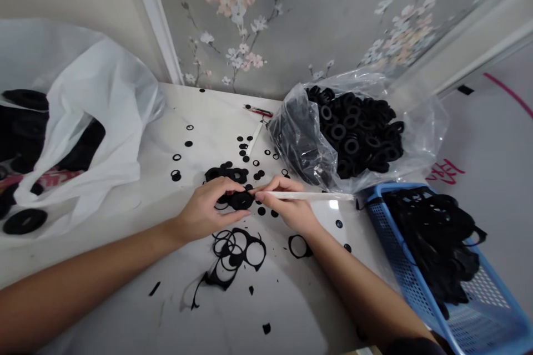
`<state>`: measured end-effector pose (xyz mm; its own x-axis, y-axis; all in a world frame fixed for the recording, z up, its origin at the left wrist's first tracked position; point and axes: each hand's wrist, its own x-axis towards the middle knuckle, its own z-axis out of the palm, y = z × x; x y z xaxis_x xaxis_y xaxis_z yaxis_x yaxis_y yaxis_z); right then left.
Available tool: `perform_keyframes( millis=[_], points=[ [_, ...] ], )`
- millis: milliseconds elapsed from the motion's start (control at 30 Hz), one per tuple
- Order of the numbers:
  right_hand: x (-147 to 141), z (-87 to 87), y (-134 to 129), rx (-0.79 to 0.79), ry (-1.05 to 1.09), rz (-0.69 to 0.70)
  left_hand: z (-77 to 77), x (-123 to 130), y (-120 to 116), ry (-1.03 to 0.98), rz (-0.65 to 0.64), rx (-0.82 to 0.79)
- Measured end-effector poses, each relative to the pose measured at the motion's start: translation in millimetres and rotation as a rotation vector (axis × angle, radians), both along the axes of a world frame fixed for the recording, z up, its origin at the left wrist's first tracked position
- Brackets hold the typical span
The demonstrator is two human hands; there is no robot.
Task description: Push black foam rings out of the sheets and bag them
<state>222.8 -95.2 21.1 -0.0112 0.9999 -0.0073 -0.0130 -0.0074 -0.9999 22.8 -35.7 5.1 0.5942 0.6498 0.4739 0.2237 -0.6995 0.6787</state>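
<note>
My left hand (pixel 210 202) grips a thick black rubber ring (pixel 241 200) between thumb and fingers, just above the white table. Pinched in my right hand (pixel 287 202) is a long, flat white stick-like tool (pixel 316 196), its far end pointing right. The fingers of my right hand meet the ring's right side; the tool's working tip is hidden there. More black rings (pixel 237 175) lie right behind my hands. Small black discs (pixel 261 211) and thin rings are scattered around them. Nearer to me lies a tangle of cut black rubber scraps (pixel 239 249) with round holes.
A clear plastic bag (pixel 300 150) full of black rings stands at the back right. The blue basket (pixel 400 255) on the right holds black rubber sheets. A white plastic bag (pixel 112 89) with black pieces lies at left. A red cutter knife (pixel 260 112) lies by the wall.
</note>
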Motion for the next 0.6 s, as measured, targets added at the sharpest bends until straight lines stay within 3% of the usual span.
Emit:
perform_keyframes(
  millis=[100, 300, 400, 600],
  points=[
    [-1, -2.4, -1, 0.079, -0.128, -0.02, 2.1, 1, -2, 0.01, -0.013, -0.098],
    [-1, -10.4, -5, 0.182, -0.273, -0.019, 8.6, 7, -11, -0.013, 0.04, -0.527],
    [-1, -12.5, -4, 0.253, -0.362, -0.02, 7.2, 9, -12, -0.05, 0.088, -0.588],
    [-4, -14.8, 2, 0.542, -0.657, -0.012, 4.5, 10, -8, -0.057, 0.123, -0.661]
  ],
)
